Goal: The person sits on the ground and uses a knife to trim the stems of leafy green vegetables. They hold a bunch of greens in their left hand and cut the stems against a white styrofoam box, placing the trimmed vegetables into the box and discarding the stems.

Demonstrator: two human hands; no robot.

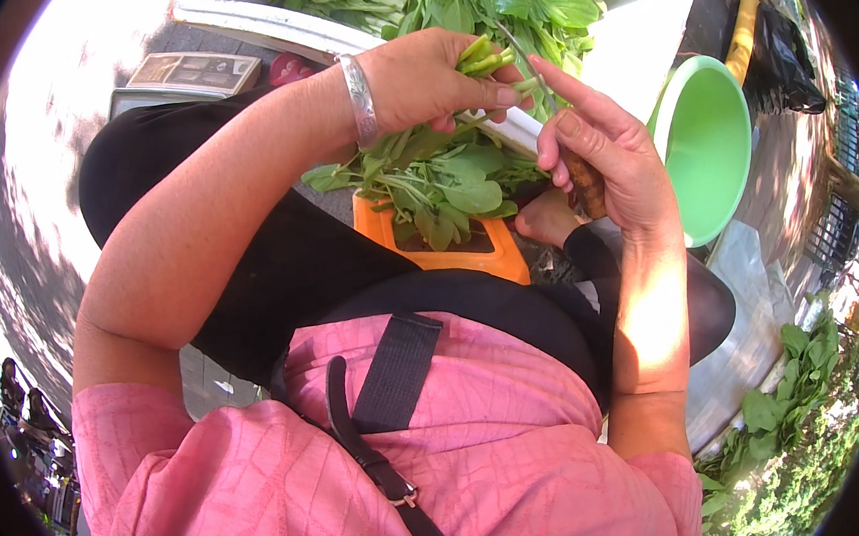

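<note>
My left hand (pixel 435 78) grips a small bunch of leafy green stalks (pixel 487 59), their cut ends pointing up and to the right. The leaves (pixel 454 184) of greens hang below that hand, over an orange plastic stool or crate (pixel 441 260); I cannot tell which leaves belong to the held bunch. A knife with a brown wooden handle (pixel 583 182) is in my right hand (pixel 602 146). Its thin blade (pixel 526 62) slants up to the left, right beside the stalk ends. My right index finger lies along the blade.
A white foam box (pixel 282 25) full of leafy greens (pixel 492 7) stands just beyond my hands. To the right is a light green plastic basin (pixel 706 153), near a black plastic bag (pixel 786 61). A flat box (pixel 193 72) lies at left. More greens (pixel 787 383) lie at far right.
</note>
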